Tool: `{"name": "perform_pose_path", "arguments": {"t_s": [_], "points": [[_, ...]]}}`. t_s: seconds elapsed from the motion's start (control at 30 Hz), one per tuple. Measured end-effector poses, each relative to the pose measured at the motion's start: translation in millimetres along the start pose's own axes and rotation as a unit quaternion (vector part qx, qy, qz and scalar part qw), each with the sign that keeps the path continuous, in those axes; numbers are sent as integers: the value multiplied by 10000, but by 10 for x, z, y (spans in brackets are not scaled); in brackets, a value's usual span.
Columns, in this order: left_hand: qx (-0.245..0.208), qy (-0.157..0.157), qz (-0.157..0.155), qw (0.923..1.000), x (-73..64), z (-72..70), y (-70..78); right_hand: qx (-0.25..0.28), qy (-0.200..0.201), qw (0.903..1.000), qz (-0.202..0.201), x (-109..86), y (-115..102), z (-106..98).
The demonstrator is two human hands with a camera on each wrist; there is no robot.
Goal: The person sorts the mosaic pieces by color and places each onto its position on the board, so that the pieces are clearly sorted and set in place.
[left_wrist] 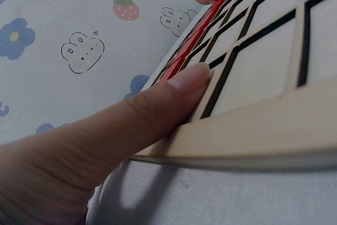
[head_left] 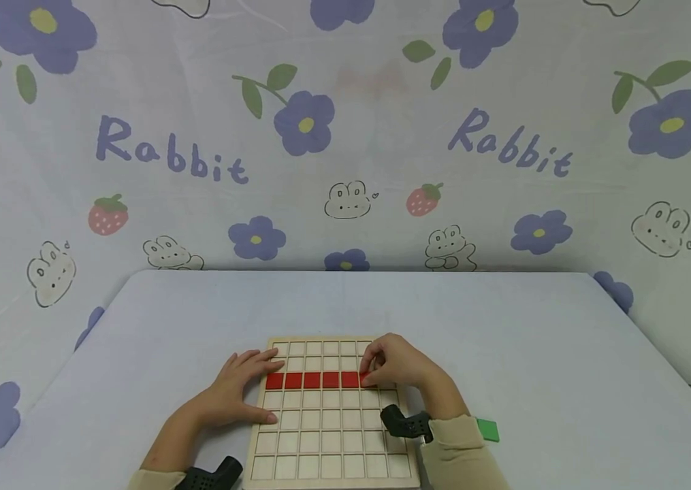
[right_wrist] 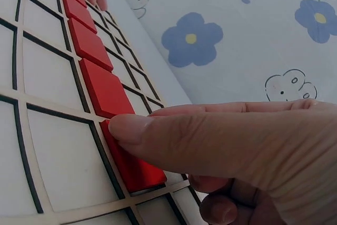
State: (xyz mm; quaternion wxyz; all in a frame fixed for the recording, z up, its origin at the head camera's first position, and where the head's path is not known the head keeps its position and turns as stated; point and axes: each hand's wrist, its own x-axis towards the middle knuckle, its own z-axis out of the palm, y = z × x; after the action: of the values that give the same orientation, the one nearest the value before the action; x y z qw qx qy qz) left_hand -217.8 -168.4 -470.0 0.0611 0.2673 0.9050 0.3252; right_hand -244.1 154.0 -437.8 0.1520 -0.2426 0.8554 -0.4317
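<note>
A pale wooden grid board (head_left: 331,442) lies on the table, with several square red tiles (head_left: 312,380) side by side in one row of its cells. My left hand (head_left: 231,391) rests on the board's left edge, fingers spread and thumb apart. In the left wrist view that thumb (left_wrist: 174,90) lies on the wooden rim. At the right end of the red row, my right hand (head_left: 403,367) pinches a red tile (right_wrist: 137,169) at its cell. The thumb covers one corner of this tile in the right wrist view; whether it lies fully flat I cannot tell.
A green tile (head_left: 488,430) lies on the white table (head_left: 566,381) right of the board, partly hidden by my right sleeve (head_left: 464,452). Black devices (head_left: 405,422) are strapped to both wrists. A patterned cloth (head_left: 357,156) hangs behind the table.
</note>
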Motion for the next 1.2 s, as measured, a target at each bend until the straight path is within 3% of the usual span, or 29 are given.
{"name": "perform_pose_path", "arguments": {"t_s": [0.13, 0.37, 0.67, 0.9, 1.2], "points": [[52, -3, 44, 10000, 4, 11, 37, -73, 18, 10000, 55, -14, -31, 4], [6, 7, 130, 9999, 11, 0, 49, -366, 424, 9981, 266, 1, -189, -57], [-20, 8, 32, 10000, -7, 6, -11, -943, 214, 9952, 172, -78, -357, -146], [-22, -37, 25, 10000, -16, 1, 14, -1349, 247, 9904, 145, -337, -384, -321], [2, 6, 75, 10000, -13, -5, 30, -1289, 363, 9910, 43, -722, -231, -476]]}}
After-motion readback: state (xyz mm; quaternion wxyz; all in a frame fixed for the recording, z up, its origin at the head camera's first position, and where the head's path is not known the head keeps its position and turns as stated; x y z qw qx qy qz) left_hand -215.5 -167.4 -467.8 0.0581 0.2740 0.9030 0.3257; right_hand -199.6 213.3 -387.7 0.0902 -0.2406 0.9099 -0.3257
